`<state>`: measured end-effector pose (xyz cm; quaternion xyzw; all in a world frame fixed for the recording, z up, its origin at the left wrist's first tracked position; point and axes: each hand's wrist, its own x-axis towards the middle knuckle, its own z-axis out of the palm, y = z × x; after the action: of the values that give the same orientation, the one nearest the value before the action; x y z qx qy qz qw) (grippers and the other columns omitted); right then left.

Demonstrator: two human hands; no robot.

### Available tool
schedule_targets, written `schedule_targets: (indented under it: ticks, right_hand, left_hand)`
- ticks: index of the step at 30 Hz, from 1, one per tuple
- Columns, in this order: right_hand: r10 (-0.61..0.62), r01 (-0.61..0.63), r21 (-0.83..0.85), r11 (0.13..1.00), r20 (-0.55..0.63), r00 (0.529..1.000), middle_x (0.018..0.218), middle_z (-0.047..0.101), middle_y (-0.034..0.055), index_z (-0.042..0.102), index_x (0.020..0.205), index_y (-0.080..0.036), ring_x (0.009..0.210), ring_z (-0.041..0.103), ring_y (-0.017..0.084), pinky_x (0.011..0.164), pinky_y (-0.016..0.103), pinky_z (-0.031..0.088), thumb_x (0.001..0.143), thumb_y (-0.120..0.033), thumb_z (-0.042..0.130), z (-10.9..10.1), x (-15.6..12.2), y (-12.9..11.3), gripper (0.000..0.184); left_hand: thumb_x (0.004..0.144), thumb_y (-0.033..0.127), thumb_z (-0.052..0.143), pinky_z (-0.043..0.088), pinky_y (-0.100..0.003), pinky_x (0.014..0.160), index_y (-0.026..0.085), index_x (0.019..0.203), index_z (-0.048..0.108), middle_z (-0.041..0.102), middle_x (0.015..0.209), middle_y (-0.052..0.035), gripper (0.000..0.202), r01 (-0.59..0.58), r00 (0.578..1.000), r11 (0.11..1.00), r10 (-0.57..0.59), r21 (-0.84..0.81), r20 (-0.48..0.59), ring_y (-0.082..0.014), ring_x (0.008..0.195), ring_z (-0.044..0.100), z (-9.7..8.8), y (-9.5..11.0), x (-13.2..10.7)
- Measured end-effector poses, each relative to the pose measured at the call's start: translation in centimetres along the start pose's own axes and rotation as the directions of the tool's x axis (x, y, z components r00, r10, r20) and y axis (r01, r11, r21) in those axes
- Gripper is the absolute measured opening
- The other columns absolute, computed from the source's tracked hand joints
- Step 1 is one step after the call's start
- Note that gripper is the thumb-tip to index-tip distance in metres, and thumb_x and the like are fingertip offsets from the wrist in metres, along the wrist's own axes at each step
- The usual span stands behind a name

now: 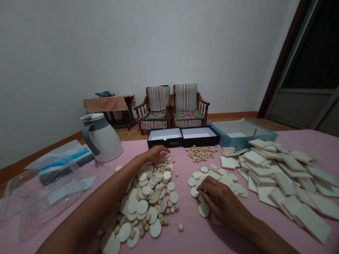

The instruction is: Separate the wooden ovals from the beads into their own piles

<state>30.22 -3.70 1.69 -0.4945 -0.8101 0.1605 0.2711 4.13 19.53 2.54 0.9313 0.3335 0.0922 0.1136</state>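
My left hand (158, 153) reaches to the far end of a mixed pile of pale round wooden discs (142, 207) and small wooden cubes (142, 233). Its fingers point right, slightly bent and apart, over the discs there. Lower on the right, my right hand (221, 197) rests over a second heap of round discs (203, 209). The fingers are curled down and close together at the heap's left side; whatever is between the fingertips is hidden. One lone cube (180, 227) lies between the two heaps.
A group of small cubes (200, 153) sits before two black boxes (165, 137). Right of them stand a blue box (243, 134) and a large stack of square wooden tiles (280, 173). A white jug (106, 141) and clear plastic packaging (39, 197) occupy the left of the pink cloth.
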Motion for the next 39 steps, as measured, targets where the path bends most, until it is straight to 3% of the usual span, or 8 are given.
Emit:
schedule_targets:
  ticks: [4,8,17,23,30,34,37,39]
  right_hand:
    - [0.011,-0.011,-0.004,1.0,0.007,1.0,0.087,0.057,0.0052,0.059,0.082,-0.018,0.077,0.054,0.015,0.072,0.029,0.043,0.094,-0.022,0.038,0.0,-0.1,-0.1,0.025]
    - [0.016,-0.016,-0.021,1.0,0.012,1.0,0.087,0.056,0.0055,0.059,0.082,-0.017,0.078,0.053,0.016,0.072,0.029,0.042,0.094,-0.021,0.037,0.0,-0.1,-0.1,0.026]
    - [0.022,-0.021,-0.025,0.999,0.038,0.999,0.086,0.056,0.0056,0.06,0.082,-0.017,0.078,0.054,0.016,0.072,0.029,0.042,0.094,-0.021,0.037,0.1,0.0,-0.1,0.026]
    - [0.04,-0.04,-0.015,0.999,0.041,0.998,0.087,0.057,0.0054,0.062,0.083,-0.017,0.079,0.054,0.016,0.073,0.029,0.042,0.093,-0.022,0.039,0.2,-0.1,0.3,0.025]
    - [-0.002,0.002,-0.022,1.0,0.008,1.0,0.088,0.056,0.0056,0.061,0.085,-0.017,0.08,0.054,0.016,0.073,0.029,0.042,0.094,-0.021,0.038,0.1,-0.1,0.3,0.025]
    - [-0.016,0.015,-0.022,1.0,-0.048,0.999,0.087,0.057,0.0059,0.061,0.083,-0.017,0.078,0.055,0.016,0.07,0.028,0.042,0.093,-0.02,0.039,0.0,0.0,0.3,0.025]
    - [-0.019,0.017,-0.017,1.0,-0.091,0.996,0.086,0.059,0.0056,0.064,0.085,-0.018,0.078,0.056,0.015,0.07,0.027,0.041,0.091,-0.019,0.044,0.0,0.9,0.5,0.021]
    - [-0.011,0.008,-0.036,0.999,-0.089,0.996,0.087,0.061,0.0057,0.066,0.089,-0.018,0.08,0.057,0.016,0.072,0.027,0.041,0.087,-0.016,0.048,0.2,2.2,0.7,0.018]
  left_hand:
    - [0.09,0.023,0.045,0.044,-0.024,0.088,0.018,0.11,0.065,0.066,0.11,-0.0081,0.029,-0.08,0.993,0.997,0.08,-0.006,0.084,-0.0174,0.1,0.06,1.5,1.5,1.0]
    - [0.087,0.021,0.047,0.045,-0.026,0.081,0.015,0.103,0.068,0.066,0.101,-0.0098,0.027,-0.08,0.991,0.996,0.074,0.05,0.114,-0.0189,0.091,0.06,1.8,2.2,0.2]
    - [0.081,0.025,0.054,0.039,-0.025,0.064,0.014,0.075,0.066,0.063,0.075,-0.007,0.017,-0.019,0.994,0.985,0.0,0.17,0.111,-0.0177,0.071,0.055,0.8,3.5,-0.9]
    - [0.078,0.022,0.052,0.031,-0.022,0.053,0.015,0.07,0.062,0.06,0.065,-0.0017,0.014,0.043,0.992,0.983,-0.063,0.18,0.105,-0.0127,0.058,0.048,-0.5,3.5,-2.4]
    - [0.079,0.022,0.052,0.034,-0.02,0.055,0.016,0.069,0.063,0.061,0.065,0.0002,0.016,0.066,0.99,0.986,-0.083,0.151,0.11,-0.0113,0.057,0.05,-2.8,4.3,-5.8]
    - [0.083,0.022,0.048,0.039,-0.024,0.062,0.015,0.073,0.065,0.065,0.072,-0.0041,0.02,0.087,0.994,0.982,-0.096,0.169,0.043,-0.0151,0.065,0.057,-3.6,5.6,-8.2]
    - [0.087,0.024,0.046,0.042,-0.029,0.074,0.016,0.087,0.065,0.067,0.086,-0.008,0.021,0.104,0.991,0.979,-0.087,0.177,-0.103,-0.0197,0.082,0.06,-3.2,7.7,-10.2]
    - [0.09,0.025,0.044,0.043,-0.03,0.074,0.017,0.087,0.065,0.066,0.085,-0.0074,0.022,0.104,0.978,0.981,-0.071,0.162,-0.197,-0.0197,0.082,0.059,-2.5,9.6,-11.5]
